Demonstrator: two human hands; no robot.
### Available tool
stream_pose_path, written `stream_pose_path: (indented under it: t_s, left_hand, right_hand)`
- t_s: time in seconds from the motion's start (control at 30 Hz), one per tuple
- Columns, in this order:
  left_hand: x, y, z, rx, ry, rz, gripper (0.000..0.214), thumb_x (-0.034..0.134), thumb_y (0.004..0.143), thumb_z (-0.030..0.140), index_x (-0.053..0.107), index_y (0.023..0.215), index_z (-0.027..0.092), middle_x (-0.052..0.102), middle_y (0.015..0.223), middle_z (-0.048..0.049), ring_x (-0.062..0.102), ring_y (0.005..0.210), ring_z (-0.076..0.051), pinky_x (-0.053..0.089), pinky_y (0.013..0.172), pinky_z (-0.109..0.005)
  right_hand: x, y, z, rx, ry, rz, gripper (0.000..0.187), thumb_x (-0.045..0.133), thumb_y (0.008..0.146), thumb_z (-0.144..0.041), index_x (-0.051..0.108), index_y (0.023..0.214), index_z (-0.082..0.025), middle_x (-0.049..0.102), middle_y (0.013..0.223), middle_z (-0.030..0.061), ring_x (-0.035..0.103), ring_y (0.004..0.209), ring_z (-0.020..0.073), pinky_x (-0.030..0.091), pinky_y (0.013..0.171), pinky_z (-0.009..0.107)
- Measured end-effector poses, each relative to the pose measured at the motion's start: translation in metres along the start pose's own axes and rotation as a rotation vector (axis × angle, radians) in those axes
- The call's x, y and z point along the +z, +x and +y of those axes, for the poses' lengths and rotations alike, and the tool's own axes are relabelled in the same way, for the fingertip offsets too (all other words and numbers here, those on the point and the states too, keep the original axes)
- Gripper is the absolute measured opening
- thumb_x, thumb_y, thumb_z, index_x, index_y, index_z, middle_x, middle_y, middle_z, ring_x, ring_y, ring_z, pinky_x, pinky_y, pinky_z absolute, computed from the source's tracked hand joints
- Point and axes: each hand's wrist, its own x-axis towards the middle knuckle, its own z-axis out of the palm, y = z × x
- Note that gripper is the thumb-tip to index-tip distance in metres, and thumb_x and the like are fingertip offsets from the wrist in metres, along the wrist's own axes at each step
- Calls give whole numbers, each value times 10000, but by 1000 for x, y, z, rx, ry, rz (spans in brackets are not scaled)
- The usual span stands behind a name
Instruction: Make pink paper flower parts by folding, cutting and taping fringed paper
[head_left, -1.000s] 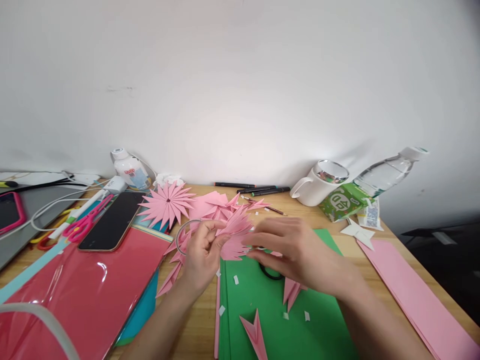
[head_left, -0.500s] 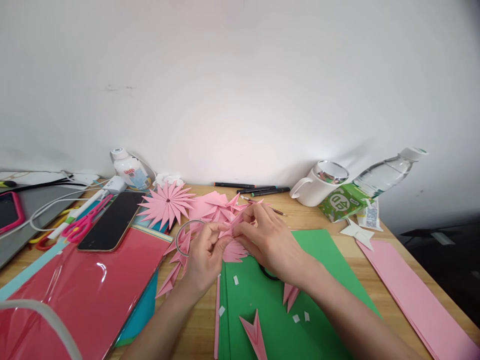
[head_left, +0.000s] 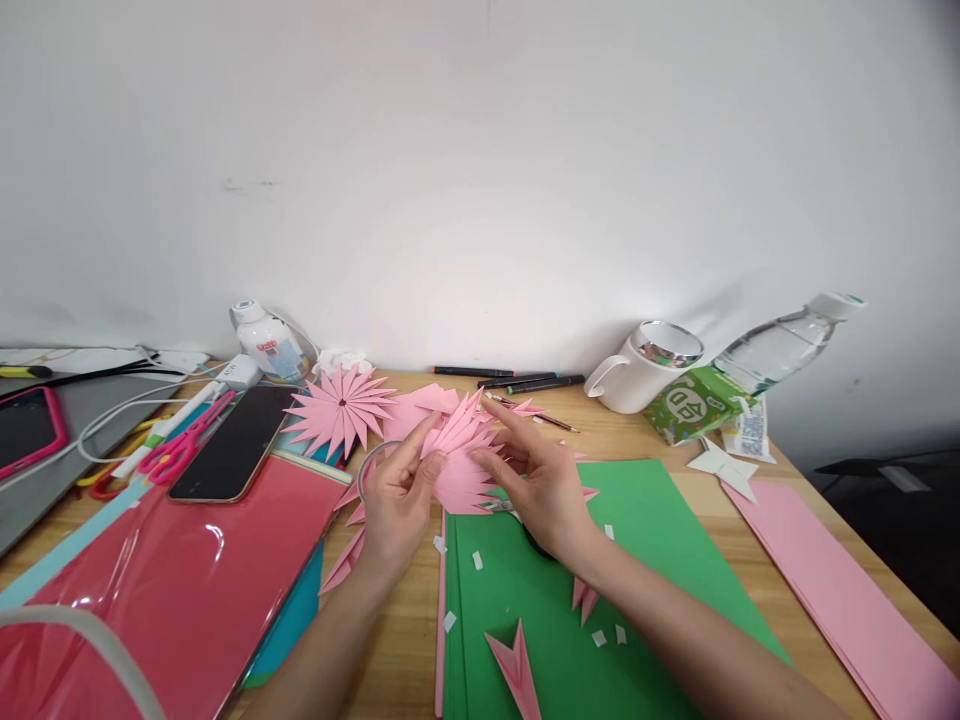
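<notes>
Between my two hands is a pink folded-paper fan (head_left: 463, 465) with several pointed tips. My left hand (head_left: 401, 490) pinches its left side between thumb and fingers. My right hand (head_left: 536, 475) holds the right edge, thumb against the paper and index finger raised by the upper tips. Under my right hand, scissors (head_left: 501, 506) lie partly hidden on a stack of green paper (head_left: 555, 650). A loose pink folded piece (head_left: 517, 668) rests on the green sheets near me, and another (head_left: 583, 600) is partly covered by my right wrist.
A finished pink paper star wheel (head_left: 343, 403) lies at the back left. Left are a black phone (head_left: 232, 445), pink scissors (head_left: 176, 450) and a red plastic-covered pack (head_left: 202, 580). At the right stand a white mug (head_left: 626, 380), a tilted water bottle (head_left: 780, 345) and pink strips (head_left: 832, 590).
My hands have moved apart slightly and the pink fan is now spread and turned towards me, more of it showing. My view has shifted slightly left.
</notes>
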Motion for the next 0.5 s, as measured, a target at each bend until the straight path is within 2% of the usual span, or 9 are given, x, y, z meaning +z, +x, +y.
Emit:
stream_pose_path:
  t_s: [0.1, 0.17, 0.23, 0.5]
  left_hand:
    - [0, 0, 3, 69, 45, 29, 411, 599, 820, 337, 677, 1187, 168, 471, 537, 48, 321, 490, -87, 303, 453, -194]
    - [0, 0, 5, 101, 56, 32, 343, 595, 814, 309, 719, 1114, 196, 624, 649, 7, 432, 544, -104, 400, 518, -205]
    - [0, 1, 5, 118, 56, 32, 292, 599, 803, 294, 751, 1039, 214, 704, 750, -24, 526, 628, -133, 472, 605, -229]
    - [1, -1, 1, 93, 40, -26, 305, 593, 824, 287, 736, 1082, 208, 762, 853, -54, 663, 747, -181, 550, 728, -279]
  right_hand:
    - [2, 1, 0, 63, 116, 25, 497, 679, 771, -305, 622, 1254, -202, 563, 729, -3, 467, 595, 113, 437, 528, 240]
    - [2, 1, -1, 85, 141, 35, 478, 699, 746, -308, 656, 1213, -213, 551, 722, -6, 454, 584, 111, 425, 521, 244]
    - [2, 1, -3, 93, 148, 42, 459, 707, 736, -320, 678, 1183, -223, 549, 716, -3, 448, 578, 114, 421, 516, 250]
    - [1, 1, -7, 96, 129, 79, 446, 738, 727, -355, 695, 1146, -207, 517, 662, -17, 410, 559, 109, 388, 495, 244]
